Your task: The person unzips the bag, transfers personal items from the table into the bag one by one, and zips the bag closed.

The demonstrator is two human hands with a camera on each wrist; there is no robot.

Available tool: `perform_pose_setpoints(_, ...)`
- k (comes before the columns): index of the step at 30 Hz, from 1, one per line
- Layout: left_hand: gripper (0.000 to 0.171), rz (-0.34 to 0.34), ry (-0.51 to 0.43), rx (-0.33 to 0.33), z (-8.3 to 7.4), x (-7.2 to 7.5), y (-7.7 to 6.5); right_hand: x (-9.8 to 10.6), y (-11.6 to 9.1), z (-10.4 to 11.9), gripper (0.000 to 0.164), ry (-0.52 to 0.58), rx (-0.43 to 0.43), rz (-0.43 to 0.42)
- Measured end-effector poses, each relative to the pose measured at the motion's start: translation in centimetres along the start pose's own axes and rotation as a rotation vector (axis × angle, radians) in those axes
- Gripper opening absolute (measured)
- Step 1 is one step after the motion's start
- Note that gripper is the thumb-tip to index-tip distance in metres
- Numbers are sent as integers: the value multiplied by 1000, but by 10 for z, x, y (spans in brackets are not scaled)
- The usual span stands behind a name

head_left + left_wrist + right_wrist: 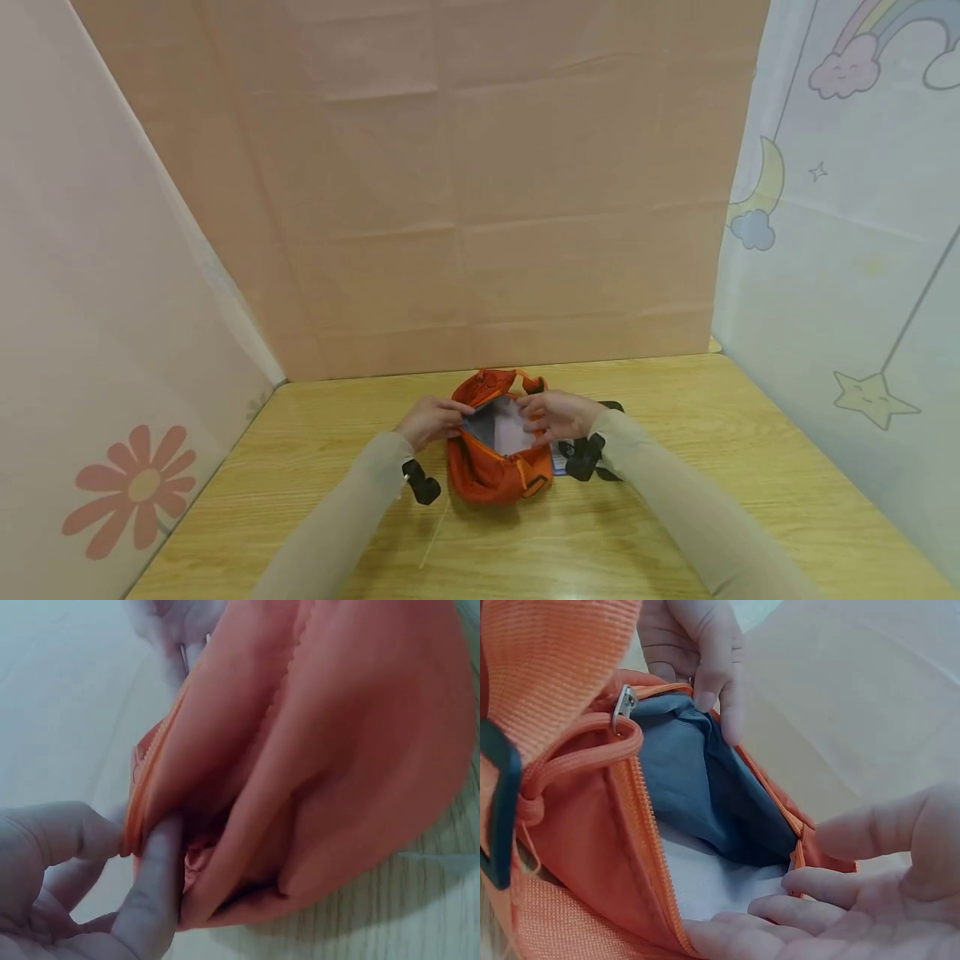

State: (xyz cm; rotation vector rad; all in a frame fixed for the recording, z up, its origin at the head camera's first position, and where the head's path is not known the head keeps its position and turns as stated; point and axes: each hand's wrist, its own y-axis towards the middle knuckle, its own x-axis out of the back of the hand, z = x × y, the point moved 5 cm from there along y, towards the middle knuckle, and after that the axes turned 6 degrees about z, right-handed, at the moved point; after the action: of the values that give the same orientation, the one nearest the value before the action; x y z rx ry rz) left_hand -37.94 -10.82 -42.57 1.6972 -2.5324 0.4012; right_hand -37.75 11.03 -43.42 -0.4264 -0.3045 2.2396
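Note:
An orange zippered bag (487,482) sits on the table with its mouth spread wide. Grey lining (705,772) and a white inner side (712,877) show through the opening. On the left, my left hand (431,421) pinches the zipper edge (137,817) between thumb and fingers. Opposite it, my right hand (558,414) holds the other part of the rim, fingers inside the mouth and thumb outside at the zipper's end. A metal zipper pull (624,705) with an orange cord loop hangs at one end. Webbing strap (562,667) with a black buckle (499,802) lies beside it.
Beneath and behind my right wrist lie a flat blue-and-white item (558,460) and a black object (613,407), both partly hidden. The wooden table (337,467) meets a pinkish backdrop (487,208) at the back, with printed sheets on both sides.

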Motion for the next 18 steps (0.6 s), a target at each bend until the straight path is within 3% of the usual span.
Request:
perform_pose_setpoints(9,22,-155,79,59,-9,-13,-2,-2,2,-2,58,-6,-13,-17)
perform_pose_setpoints(15,24,-151,111,54,-10,-16,-1,-1,4,-3,57,4,-11,-25)
perform_pose_setpoints(18,31,-113,73,62,-5,-14,3,0,4,-4,57,14,-10,-33)
